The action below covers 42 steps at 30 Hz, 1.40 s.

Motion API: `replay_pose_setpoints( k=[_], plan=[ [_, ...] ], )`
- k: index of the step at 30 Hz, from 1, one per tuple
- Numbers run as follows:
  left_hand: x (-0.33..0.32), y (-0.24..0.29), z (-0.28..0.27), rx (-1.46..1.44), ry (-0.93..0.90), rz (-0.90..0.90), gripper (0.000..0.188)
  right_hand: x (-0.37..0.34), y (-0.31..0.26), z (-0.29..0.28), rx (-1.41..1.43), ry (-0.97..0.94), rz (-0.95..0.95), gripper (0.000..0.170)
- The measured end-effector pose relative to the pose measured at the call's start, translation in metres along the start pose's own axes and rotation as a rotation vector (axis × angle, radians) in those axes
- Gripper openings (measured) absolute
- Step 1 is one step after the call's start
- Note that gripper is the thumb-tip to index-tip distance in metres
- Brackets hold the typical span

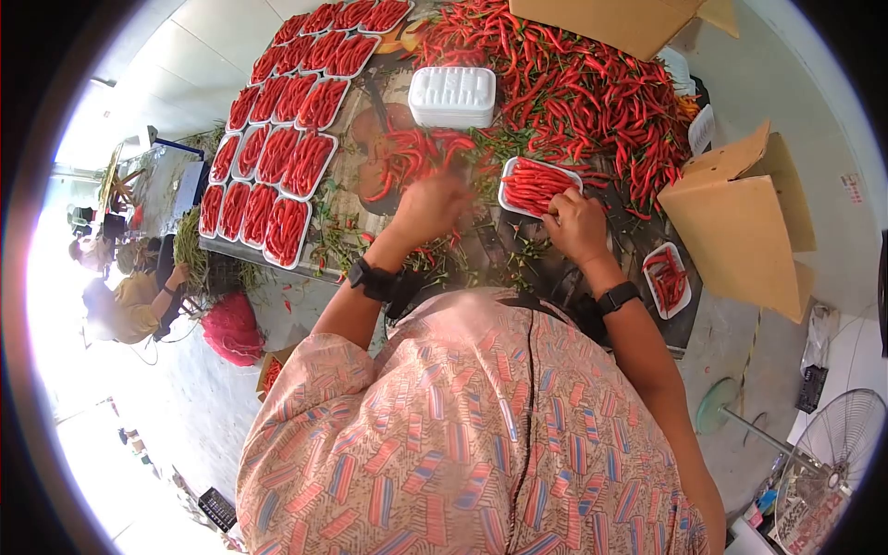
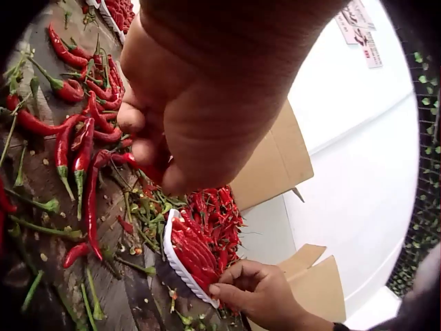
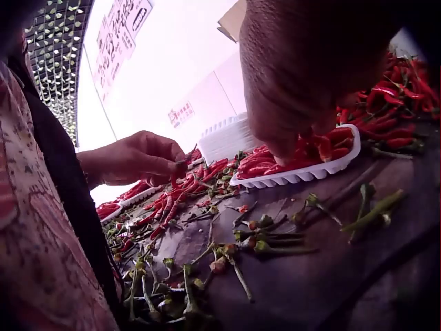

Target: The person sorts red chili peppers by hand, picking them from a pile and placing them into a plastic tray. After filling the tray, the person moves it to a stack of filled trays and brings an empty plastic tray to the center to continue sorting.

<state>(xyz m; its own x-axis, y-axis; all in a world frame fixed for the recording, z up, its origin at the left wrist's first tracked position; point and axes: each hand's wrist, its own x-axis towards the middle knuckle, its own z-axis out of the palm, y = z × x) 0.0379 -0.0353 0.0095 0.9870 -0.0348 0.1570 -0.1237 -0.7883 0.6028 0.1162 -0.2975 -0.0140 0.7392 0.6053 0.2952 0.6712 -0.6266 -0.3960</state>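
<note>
Filled trays [image 1: 324, 170] upper left; mid-frame tray [image 3: 293, 177] looks nearly full; chilli heap [image 1: 592, 120] upper right unpacked. Left hand [image 1: 430, 208] pinches a chilli [image 2: 141, 165]; right hand [image 1: 580, 227] at that tray, grip unclear.

Loose pale-pink garment [image 1: 444, 416] printed with slanting red-and-blue striped rectangles over fine dark marks — a narrow black line [image 1: 531, 370] runs lengthwise down it. Matching wide left sleeve [image 1: 324, 375]; black left wristband [image 1: 375, 280], bulky — black right wristband [image 1: 618, 296].

You have glossy, smooth chilies [image 1: 592, 97] on a rough wooden tabletop [image 2: 127, 293], smooth plastic-looking trays [image 1: 452, 95] at twelve o'clock, and a matt cardboard box [image 1: 726, 222] towards three o'clock.
</note>
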Motion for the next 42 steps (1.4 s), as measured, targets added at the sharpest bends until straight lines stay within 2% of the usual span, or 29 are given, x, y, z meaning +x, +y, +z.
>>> replay_pose_setpoints(
  k=[4, 5, 6, 7, 8, 9, 11, 16, 18, 19, 22, 24, 25, 27, 28, 30, 31, 33, 34, 35, 36, 37, 39, 40, 42],
  plan=[
    [0.008, 0.019, -0.014, -0.276, -0.100, -0.061, 0.014, 0.006, -0.007, -0.009, 0.045, -0.017, 0.027, 0.011],
    [0.011, 0.026, -0.017, -0.401, -0.146, -0.073, 0.013, 0.010, -0.010, -0.011, 0.195, -0.039, 0.083, 0.012],
    [0.013, 0.031, -0.018, -0.403, -0.146, -0.072, 0.013, 0.014, -0.016, -0.015, 0.344, -0.060, 0.140, 0.016],
    [0.015, 0.036, -0.017, -0.474, -0.159, -0.067, 0.015, 0.021, -0.025, -0.023, 0.342, -0.059, 0.141, 0.016],
    [0.018, 0.039, -0.015, -0.545, -0.172, -0.060, 0.016, 0.028, -0.034, -0.032, 0.592, -0.123, 0.199, 0.017],
    [0.020, 0.041, -0.013, -0.545, -0.171, -0.056, 0.016, 0.033, -0.041, -0.038, 0.842, -0.185, 0.256, 0.019],
    [0.022, 0.042, -0.006, -0.582, -0.193, 0.041, 0.015, 0.038, -0.047, -0.042, 0.899, -0.209, 0.300, 0.018],
    [0.017, 0.045, -0.007, -0.595, -0.212, 0.037, 0.015, 0.037, -0.048, -0.039, 1.091, -0.288, 0.413, 0.016],
    [0.014, 0.047, -0.012, -0.575, -0.223, 0.051, 0.014, 0.034, -0.045, -0.035, 1.156, -0.365, 0.549, 0.013],
    [0.013, 0.046, -0.013, -0.551, -0.263, 0.051, 0.015, 0.032, -0.045, -0.031, 1.156, -0.368, 0.551, 0.013],
    [0.008, 0.041, -0.012, -0.489, -0.329, 0.059, 0.015, 0.029, -0.042, -0.021, 1.072, -0.336, 0.478, 0.021],
    [0.004, 0.038, -0.009, -0.450, -0.355, 0.065, 0.015, 0.031, -0.045, -0.018, 0.606, -0.233, 0.086, 0.016],
    [0.002, 0.037, -0.009, -0.428, -0.368, 0.055, 0.015, 0.032, -0.050, -0.018, 0.607, -0.235, 0.085, 0.016],
    [0.000, 0.036, -0.008, -0.406, -0.381, 0.046, 0.015, 0.033, -0.060, -0.021, 0.287, -0.250, -0.031, 0.010],
    [-0.002, 0.037, -0.009, -0.416, -0.390, 0.021, 0.017, 0.035, -0.062, -0.021, 0.288, -0.250, -0.032, 0.010],
    [-0.005, 0.038, -0.011, -0.425, -0.399, -0.006, 0.019, 0.036, -0.065, -0.021, 0.059, -0.106, -0.275, 0.012],
    [-0.006, 0.039, -0.014, -0.476, -0.401, -0.071, 0.023, 0.036, -0.063, -0.021, 0.062, -0.107, -0.276, 0.012],
    [-0.009, 0.035, -0.016, -0.526, -0.398, -0.138, 0.027, 0.035, -0.058, -0.026, -0.024, -0.488, -0.144, 0.017],
    [-0.011, 0.029, -0.013, -0.651, -0.355, -0.197, 0.032, 0.035, -0.056, -0.029, -0.024, -0.488, -0.144, 0.017],
    [-0.012, 0.024, -0.011, -0.776, -0.311, -0.255, 0.038, 0.035, -0.055, -0.034, 0.010, -0.591, -0.071, 0.017],
    [-0.012, 0.022, -0.012, -0.776, -0.312, -0.253, 0.038, 0.035, -0.054, -0.037, 0.045, -0.692, 0.003, 0.017],
    [-0.011, 0.020, -0.012, -0.813, -0.304, -0.247, 0.039, 0.033, -0.051, -0.035, 0.044, -0.692, 0.005, 0.017],
    [-0.011, 0.016, -0.007, -0.851, -0.298, -0.241, 0.041, 0.027, -0.046, -0.028, 0.513, -0.572, 0.075, 0.018],
    [-0.010, 0.015, -0.002, -0.911, -0.280, -0.255, 0.038, 0.025, -0.047, -0.025, 0.514, -0.570, 0.078, 0.018],
    [-0.006, 0.018, 0.001, -0.969, -0.267, -0.263, 0.035, 0.021, -0.049, -0.022, 0.923, -0.548, 0.175, 0.020]
  ],
)
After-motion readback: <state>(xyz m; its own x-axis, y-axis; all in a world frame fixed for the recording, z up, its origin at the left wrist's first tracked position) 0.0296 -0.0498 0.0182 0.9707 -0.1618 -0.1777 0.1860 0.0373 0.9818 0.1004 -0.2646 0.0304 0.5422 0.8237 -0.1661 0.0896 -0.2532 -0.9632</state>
